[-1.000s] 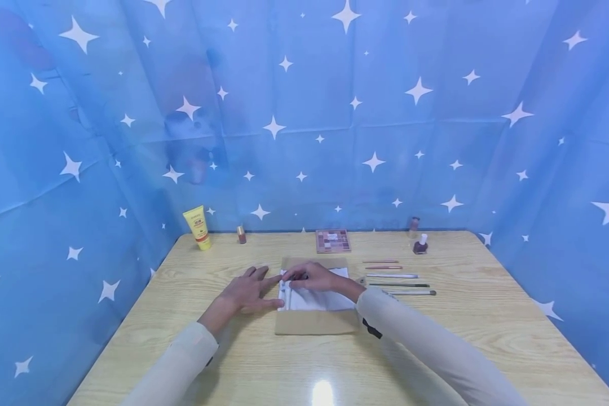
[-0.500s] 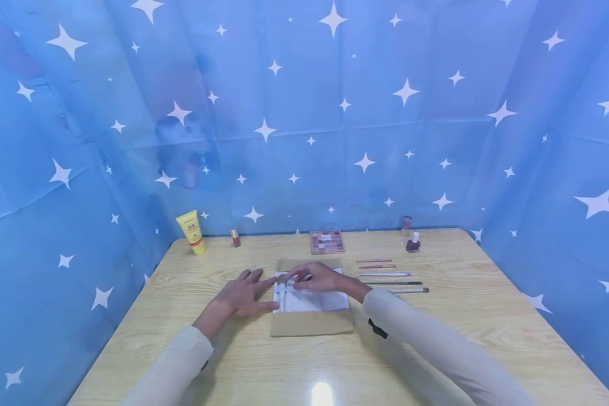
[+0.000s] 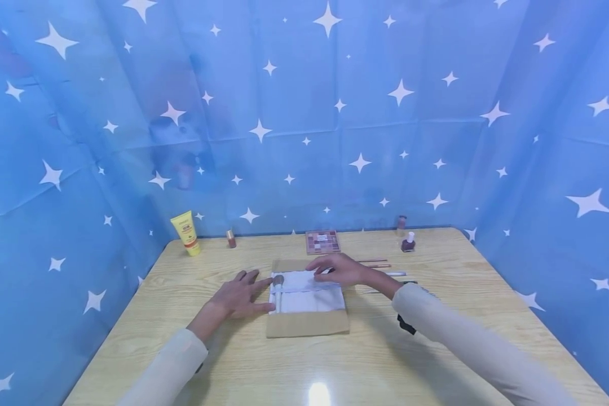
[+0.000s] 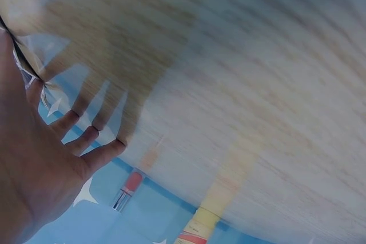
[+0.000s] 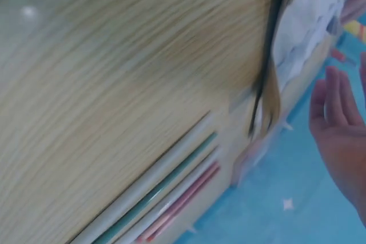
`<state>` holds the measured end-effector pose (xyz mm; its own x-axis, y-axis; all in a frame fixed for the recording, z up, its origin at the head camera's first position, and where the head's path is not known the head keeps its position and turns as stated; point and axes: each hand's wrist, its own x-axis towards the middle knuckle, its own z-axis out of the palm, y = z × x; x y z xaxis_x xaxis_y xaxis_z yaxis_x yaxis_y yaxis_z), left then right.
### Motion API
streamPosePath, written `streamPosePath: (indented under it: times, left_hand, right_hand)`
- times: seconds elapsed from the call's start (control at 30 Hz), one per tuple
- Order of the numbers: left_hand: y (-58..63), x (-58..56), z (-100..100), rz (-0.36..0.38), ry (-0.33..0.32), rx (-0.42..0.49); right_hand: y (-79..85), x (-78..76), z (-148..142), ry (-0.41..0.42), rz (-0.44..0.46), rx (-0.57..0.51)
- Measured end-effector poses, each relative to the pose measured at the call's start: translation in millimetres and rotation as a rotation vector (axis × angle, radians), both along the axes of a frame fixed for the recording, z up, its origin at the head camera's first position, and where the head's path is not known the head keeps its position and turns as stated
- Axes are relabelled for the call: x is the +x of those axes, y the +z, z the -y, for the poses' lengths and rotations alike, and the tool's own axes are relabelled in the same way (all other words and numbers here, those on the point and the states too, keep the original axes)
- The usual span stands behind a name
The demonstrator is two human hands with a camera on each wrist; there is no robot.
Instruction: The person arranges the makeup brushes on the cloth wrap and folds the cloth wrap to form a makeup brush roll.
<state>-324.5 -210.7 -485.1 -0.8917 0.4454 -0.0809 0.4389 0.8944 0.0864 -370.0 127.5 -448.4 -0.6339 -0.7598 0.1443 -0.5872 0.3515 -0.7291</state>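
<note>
A tan brush holder (image 3: pixel 307 324) with a white cloth lining lies unfolded on the table. One makeup brush (image 3: pixel 278 287), with a dark head and pale handle, sits upright along its left side. My left hand (image 3: pixel 237 297) rests with spread fingers, its thumb and index finger at the holder's left edge. Above the upper right of the lining hovers my right hand (image 3: pixel 341 269); nothing shows between its fingers, which look fairly straight in the right wrist view. Several makeup brushes (image 5: pixel 166 187) lie side by side to the right of the holder, partly hidden by the right arm in the head view.
At the back stand a yellow tube (image 3: pixel 186 233), a small red bottle with a gold cap (image 3: pixel 231 239) and a dark nail polish bottle with a white cap (image 3: pixel 408 242). An eyeshadow palette (image 3: pixel 322 242) lies behind the holder. A blue starred curtain (image 3: pixel 304 141) surrounds the table.
My right hand has let go of the makeup brush and moved right across the holder, uncovering the brush. The left hand stays at the left edge. The head view has shifted slightly.
</note>
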Motion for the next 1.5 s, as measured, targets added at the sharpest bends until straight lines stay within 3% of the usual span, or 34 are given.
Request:
streamPosePath:
  times: [0.37, 0.87, 1.5]
  left_hand:
    - [-0.4, 2.6, 2, 0.025, 0.016, -0.002]
    - [4.2, 1.5, 0, 0.024, -0.003, 0.013]
    - [8.7, 2.4, 0, 0.040, -0.002, 0.042]
  right_hand:
    - [5.1, 7.1, -45, -0.045, 0.031, -0.029]
    - [7.2, 14.8, -119, -0.143, 0.006, -0.016]
    - [-1.7, 32.0, -194, -0.220, -0.028, 0.013]
